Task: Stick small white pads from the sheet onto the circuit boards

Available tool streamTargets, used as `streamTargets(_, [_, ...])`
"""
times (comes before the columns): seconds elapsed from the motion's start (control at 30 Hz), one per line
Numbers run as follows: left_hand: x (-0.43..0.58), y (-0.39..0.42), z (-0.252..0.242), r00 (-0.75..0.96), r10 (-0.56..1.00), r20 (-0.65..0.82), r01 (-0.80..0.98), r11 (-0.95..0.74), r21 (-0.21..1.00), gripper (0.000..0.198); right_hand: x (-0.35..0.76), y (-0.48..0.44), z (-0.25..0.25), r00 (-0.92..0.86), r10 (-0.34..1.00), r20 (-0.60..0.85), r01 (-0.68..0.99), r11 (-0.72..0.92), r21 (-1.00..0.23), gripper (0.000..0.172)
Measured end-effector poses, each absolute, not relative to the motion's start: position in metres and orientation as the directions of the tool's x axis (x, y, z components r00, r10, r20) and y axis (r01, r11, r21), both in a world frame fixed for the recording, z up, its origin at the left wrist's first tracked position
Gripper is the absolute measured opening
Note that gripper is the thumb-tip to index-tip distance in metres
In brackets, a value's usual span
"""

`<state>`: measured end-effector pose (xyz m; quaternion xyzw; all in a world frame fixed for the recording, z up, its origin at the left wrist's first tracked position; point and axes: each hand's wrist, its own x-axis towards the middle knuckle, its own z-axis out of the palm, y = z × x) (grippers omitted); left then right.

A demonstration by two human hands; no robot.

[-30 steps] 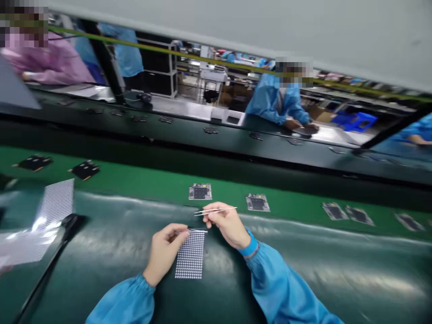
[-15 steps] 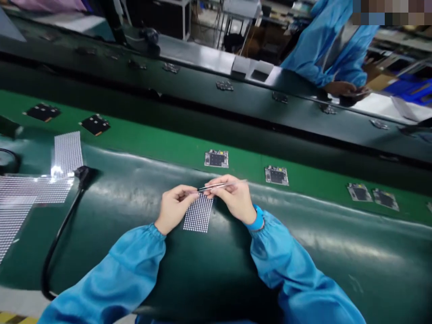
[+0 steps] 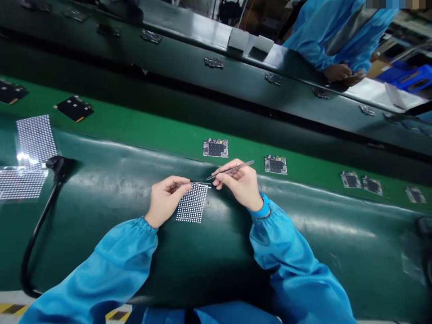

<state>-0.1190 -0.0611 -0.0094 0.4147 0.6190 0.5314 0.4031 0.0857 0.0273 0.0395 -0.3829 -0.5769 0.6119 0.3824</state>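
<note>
Dotted film sheet: the dotted film sheet lies flat on the dark green mat, tilted slightly, directly below and between the two hands.
Left hand: the left hand sits at the sheet's upper left corner, its thumb and fingertips pressed together, pinching the sheet's top edge.
Right hand: the right hand is just right of the sheet's top edge, its thumb and fingers closed around the tweezers.
Tweezers: the metal tweezers angle down and left from the right hand, their tips at the sheet's top edge, near the left fingertips. Whether the tips grip anything is too small to tell.
Sleeves: blue cuffed sleeves run down from both wrists, below the sheet.
Boards: circuit boards lie in a row on the green belt, beyond the sheet.
Further sheets: two more dotted sheets lie on the mat, far left of the sheet.
Cable: a black cable curves across the mat, left of the sheet.
Co-worker: across the line, well beyond the sheet, a person in a blue smock works with both hands.
</note>
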Motion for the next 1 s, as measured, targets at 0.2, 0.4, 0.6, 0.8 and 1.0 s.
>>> streamTargets(0.2, [-0.119,-0.063,-0.007,-0.313,0.949,-0.025,0.052,0.044,0.998,0.021,0.102,0.029,0.033,-0.372,0.924,0.085,-0.019,0.084,-0.996,0.017])
streamTargets(0.4, [-0.120,-0.064,-0.011,-0.260,0.965,0.046,0.020,-0.042,0.999,0.025,0.097,0.017,0.034,-0.463,0.798,0.385,0.138,0.494,-0.859,0.017])
streamTargets(0.6, [-0.120,-0.065,-0.012,-0.250,0.965,0.076,0.006,-0.076,0.997,0.030,0.081,0.008,0.017,-0.574,0.694,0.435,0.145,0.608,-0.780,0.023])
streamTargets(0.8, [-0.120,-0.065,-0.012,-0.171,0.981,0.091,0.049,-0.084,0.995,0.035,0.081,0.003,0.011,-0.515,0.802,0.302,0.155,0.434,-0.887,0.015])
streamTargets(1.0, [-0.124,-0.063,-0.013,-0.251,0.962,0.104,0.159,-0.065,0.985,0.011,0.081,0.003,0.011,-0.538,0.803,0.256,0.098,0.361,-0.927,0.025])
